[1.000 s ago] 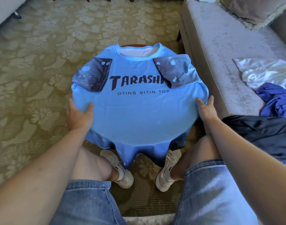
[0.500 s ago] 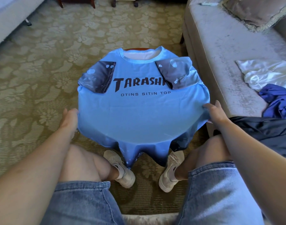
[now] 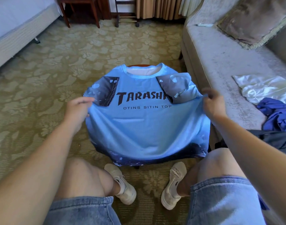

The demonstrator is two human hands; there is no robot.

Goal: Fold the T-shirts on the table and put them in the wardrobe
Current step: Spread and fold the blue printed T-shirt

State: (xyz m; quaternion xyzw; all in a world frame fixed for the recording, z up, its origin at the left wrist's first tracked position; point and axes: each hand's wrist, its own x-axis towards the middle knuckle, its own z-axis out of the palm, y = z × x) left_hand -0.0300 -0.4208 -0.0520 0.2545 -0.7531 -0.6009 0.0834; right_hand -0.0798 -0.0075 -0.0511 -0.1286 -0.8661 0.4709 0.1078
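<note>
Gripping the blue T-shirt (image 3: 147,127) spread on the bench (image 3: 137,65), left hand (image 3: 78,109) fingers pinch its left edge, right hand (image 3: 212,103) fingers its right edge.

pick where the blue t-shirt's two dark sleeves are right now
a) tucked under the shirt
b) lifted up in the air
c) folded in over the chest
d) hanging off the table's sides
c: both dark sleeves lie flat on the front of the blue T-shirt, on either side of the printed lettering, while the left hand and the right hand pinch the shirt's side edges.
</note>
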